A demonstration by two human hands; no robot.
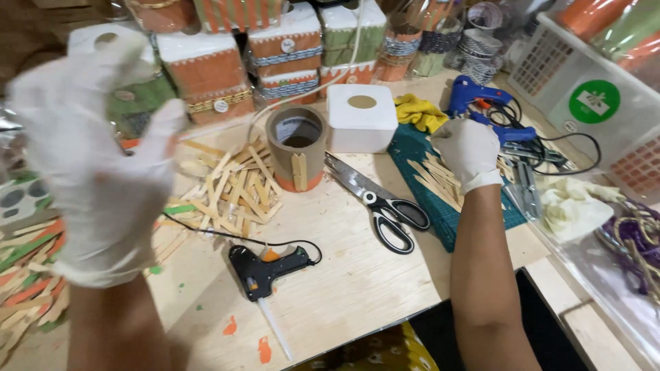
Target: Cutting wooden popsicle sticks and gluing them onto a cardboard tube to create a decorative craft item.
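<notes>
My left hand (93, 158), in a white glove, is raised close to the camera with its fingers spread and holds nothing. My right hand (469, 151), also gloved, reaches over the green cutting mat (447, 216) toward the blue glue gun (481, 103), fingers curled; whether it grips anything is hidden. A cardboard tube (297, 148) with wooden sticks glued on its side stands mid-table. Loose wooden sticks (230, 189) lie in a heap to its left. A black glue gun (265, 271) lies near the front edge.
Black-handled scissors (381, 199) lie beside the mat. A white square box (361, 117) stands behind the tube, a yellow cloth (419, 111) next to it. Decorated boxes (206, 75) line the back. A white basket (591, 89) sits at right, coloured sticks (27, 275) at left.
</notes>
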